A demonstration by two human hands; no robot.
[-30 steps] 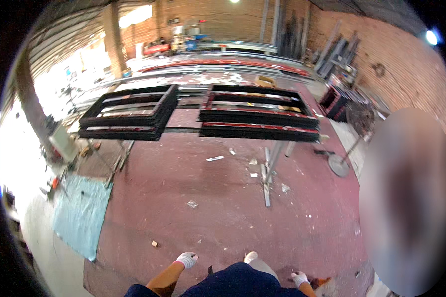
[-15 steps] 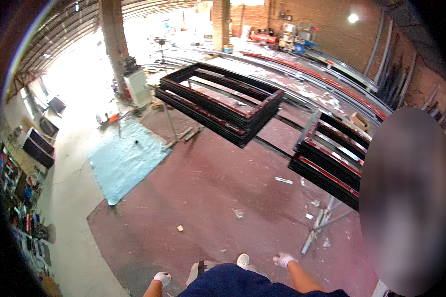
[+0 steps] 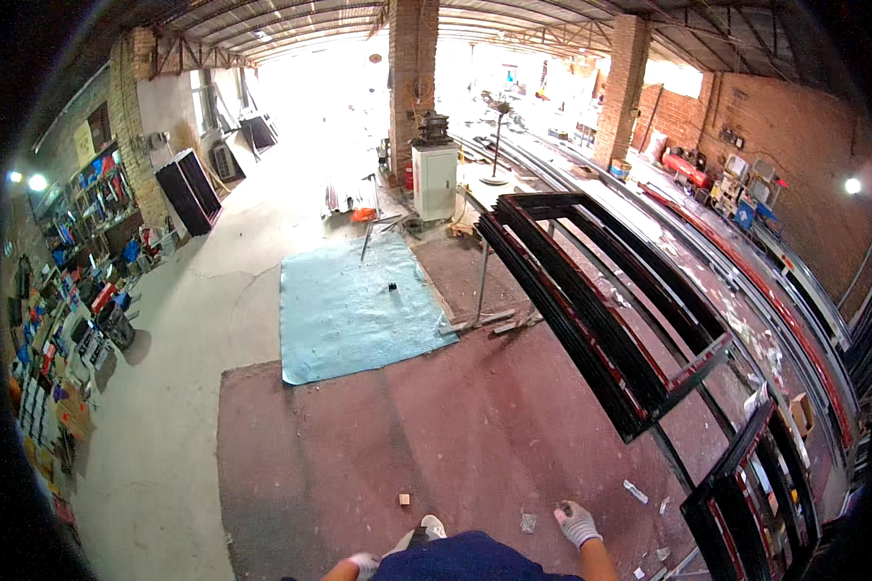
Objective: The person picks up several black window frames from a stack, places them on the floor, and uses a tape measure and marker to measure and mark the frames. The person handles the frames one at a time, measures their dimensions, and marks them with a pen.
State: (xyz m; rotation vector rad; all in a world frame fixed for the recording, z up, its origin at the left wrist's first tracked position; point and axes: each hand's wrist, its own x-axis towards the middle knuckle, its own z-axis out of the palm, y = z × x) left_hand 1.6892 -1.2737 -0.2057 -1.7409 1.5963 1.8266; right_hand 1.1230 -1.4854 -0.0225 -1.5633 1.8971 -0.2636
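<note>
My right hand (image 3: 577, 524), in a whitish striped knit glove, hangs over the reddish floor mat (image 3: 397, 426) with fingers loosely apart and nothing in it. At the lower edge my left hand (image 3: 364, 565), also gloved, is beside my body. Its fingers are too hidden to read. Ahead on the right, stacked black rectangular frames (image 3: 591, 320) with red strips rest on a metal stand. A second stack of black frames (image 3: 736, 523) lies nearer, at the lower right. Neither hand touches them.
A light blue sheet (image 3: 358, 320) lies on the floor ahead. Beyond it stand a white cabinet (image 3: 435, 182) and a brick pillar (image 3: 413, 77). Tools and boxes (image 3: 87, 329) crowd the left wall. Long metal profiles (image 3: 746, 300) run along the right. A small tan block (image 3: 404, 500) is near my feet.
My view has turned left, so the frame stacks now appear farther right and lower. The blurred shape at the right is out of view. Both hands remain low by my body.
</note>
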